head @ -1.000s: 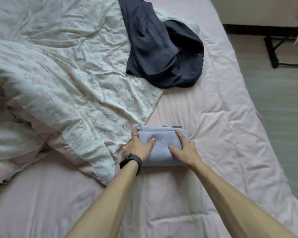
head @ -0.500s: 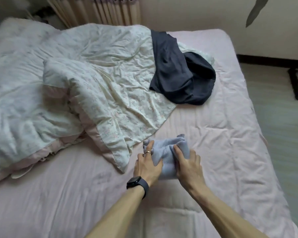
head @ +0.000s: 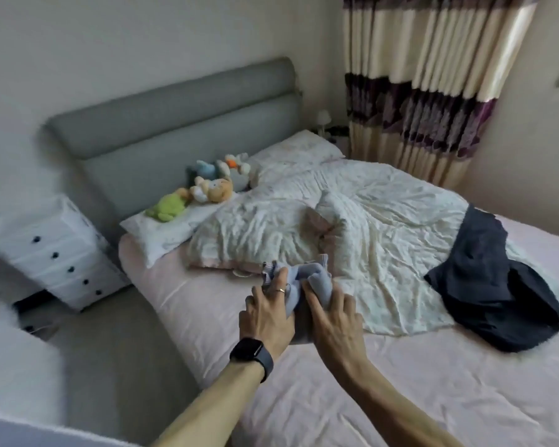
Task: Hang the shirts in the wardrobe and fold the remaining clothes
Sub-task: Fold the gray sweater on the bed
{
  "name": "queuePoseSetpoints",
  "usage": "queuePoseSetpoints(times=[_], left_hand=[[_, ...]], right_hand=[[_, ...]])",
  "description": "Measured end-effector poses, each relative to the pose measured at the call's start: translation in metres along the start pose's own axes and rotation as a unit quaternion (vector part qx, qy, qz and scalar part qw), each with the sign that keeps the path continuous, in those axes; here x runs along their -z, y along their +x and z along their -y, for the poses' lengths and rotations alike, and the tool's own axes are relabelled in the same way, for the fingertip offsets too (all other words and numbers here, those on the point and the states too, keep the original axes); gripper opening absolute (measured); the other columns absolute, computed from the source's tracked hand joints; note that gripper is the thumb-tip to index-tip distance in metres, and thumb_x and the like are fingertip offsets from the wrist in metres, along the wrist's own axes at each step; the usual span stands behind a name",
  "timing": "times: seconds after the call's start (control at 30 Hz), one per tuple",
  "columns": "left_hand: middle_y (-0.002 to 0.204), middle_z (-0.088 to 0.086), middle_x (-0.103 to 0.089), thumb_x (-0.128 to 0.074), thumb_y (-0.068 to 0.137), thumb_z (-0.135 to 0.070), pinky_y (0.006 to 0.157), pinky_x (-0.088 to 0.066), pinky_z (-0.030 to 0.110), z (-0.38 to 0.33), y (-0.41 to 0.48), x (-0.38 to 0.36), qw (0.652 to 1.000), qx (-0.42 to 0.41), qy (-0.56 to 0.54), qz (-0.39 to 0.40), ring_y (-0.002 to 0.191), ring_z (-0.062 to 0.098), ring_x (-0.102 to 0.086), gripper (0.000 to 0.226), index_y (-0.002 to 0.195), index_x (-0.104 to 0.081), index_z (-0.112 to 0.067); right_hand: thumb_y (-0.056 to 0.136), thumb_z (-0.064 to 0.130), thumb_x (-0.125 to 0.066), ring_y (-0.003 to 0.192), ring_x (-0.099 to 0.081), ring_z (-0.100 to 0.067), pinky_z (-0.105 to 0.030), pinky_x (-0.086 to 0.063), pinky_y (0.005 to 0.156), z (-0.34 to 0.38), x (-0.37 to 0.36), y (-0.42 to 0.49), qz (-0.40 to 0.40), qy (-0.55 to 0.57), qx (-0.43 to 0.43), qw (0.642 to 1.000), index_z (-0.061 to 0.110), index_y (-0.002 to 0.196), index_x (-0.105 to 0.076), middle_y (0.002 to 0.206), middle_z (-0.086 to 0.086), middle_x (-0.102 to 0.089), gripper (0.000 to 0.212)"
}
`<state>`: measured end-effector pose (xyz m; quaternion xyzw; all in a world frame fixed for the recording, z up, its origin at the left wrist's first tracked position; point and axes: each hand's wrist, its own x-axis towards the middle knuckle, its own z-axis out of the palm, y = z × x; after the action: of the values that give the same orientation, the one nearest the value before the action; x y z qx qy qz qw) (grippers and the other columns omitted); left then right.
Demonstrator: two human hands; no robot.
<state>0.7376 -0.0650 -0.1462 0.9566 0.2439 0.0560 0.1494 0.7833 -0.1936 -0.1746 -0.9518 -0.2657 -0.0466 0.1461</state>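
Hands meet at the middle of the view: the left hand (head: 267,312) and the right hand (head: 331,312) both have their fingers curled tight around a folded light-blue garment (head: 307,282), held between them above the pink sheet (head: 400,382) near the left edge of the bed. A ring shows on a left finger, and a dark watch (head: 251,352) sits on the left wrist. A crumpled floral duvet (head: 352,214) lies just beyond the garment. On the right side of the bed a dark navy garment (head: 491,285) lies in a loose heap, partly on the duvet and partly on the sheet. Soft toys (head: 204,188) rest on a pillow against the grey headboard (head: 181,124). A white chest of drawers (head: 55,250) stands beside the bed, and striped curtains (head: 433,75) hang at the far corner.
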Motion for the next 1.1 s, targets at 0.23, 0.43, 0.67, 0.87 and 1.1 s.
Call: queuePoseSetpoints(times=[0.23, 0.43, 0.67, 0.87, 1.1], left_hand=[[0.132, 0.019, -0.045, -0.056, 0.091, -0.031, 0.081, -0.051, 0.046, 0.126, -0.067, 0.185, 0.971, 0.131, 0.028, -0.2, 0.108, 0.042, -0.056, 0.079, 0.146, -0.002, -0.048], [0.111, 0.015, -0.051, -0.061, 0.086, -0.033, 0.071, -0.05, 0.041, 0.208, -0.17, 0.319, 0.907, 0.245, 0.124, -0.321, 0.093, 0.038, -0.057, 0.079, 0.15, -0.014, -0.043], [0.109, 0.014, -0.05, -0.062, 0.09, -0.04, 0.074, -0.049, 0.044, 0.246, -0.289, 0.414, 0.82, 0.341, 0.19, -0.419, 0.093, 0.037, -0.056, 0.079, 0.15, -0.011, -0.044], [0.119, 0.014, -0.047, -0.06, 0.092, -0.042, 0.084, -0.05, 0.044, 0.261, -0.411, 0.493, 0.729, 0.445, 0.258, -0.452, 0.106, 0.037, -0.055, 0.079, 0.155, -0.012, -0.042], [0.125, 0.018, -0.049, -0.058, 0.093, -0.045, 0.09, -0.05, 0.044, 0.307, -0.54, 0.543, 0.655, 0.524, 0.278, -0.467, 0.11, 0.04, -0.054, 0.077, 0.154, -0.01, -0.043]], right_hand=[[0.087, 0.02, -0.065, 0.092, -0.049, -0.042, -0.05, -0.051, 0.062, 0.204, 0.079, 0.022, -0.064, 0.088, 0.244, 0.964, 0.027, 0.148, -0.042, 0.126, -0.024, -0.05, 0.065], [0.093, 0.028, -0.033, 0.101, -0.048, -0.042, -0.05, -0.049, 0.076, 0.37, 0.134, -0.013, -0.087, 0.159, 0.389, 0.903, 0.031, 0.153, -0.034, 0.134, -0.022, -0.043, 0.06], [0.092, 0.015, -0.049, 0.1, -0.043, -0.039, -0.049, -0.048, 0.078, 0.498, 0.19, -0.081, -0.122, 0.251, 0.527, 0.803, 0.035, 0.154, -0.027, 0.131, -0.018, -0.04, 0.069], [0.091, 0.014, -0.045, 0.109, -0.042, -0.041, -0.05, -0.047, 0.084, 0.61, 0.244, -0.175, -0.095, 0.318, 0.626, 0.706, 0.035, 0.154, -0.024, 0.14, -0.019, -0.035, 0.069], [0.091, 0.017, -0.057, 0.104, -0.039, -0.037, -0.051, -0.048, 0.086, 0.721, 0.275, -0.284, -0.073, 0.366, 0.706, 0.602, 0.037, 0.151, -0.022, 0.135, -0.017, -0.034, 0.072]])
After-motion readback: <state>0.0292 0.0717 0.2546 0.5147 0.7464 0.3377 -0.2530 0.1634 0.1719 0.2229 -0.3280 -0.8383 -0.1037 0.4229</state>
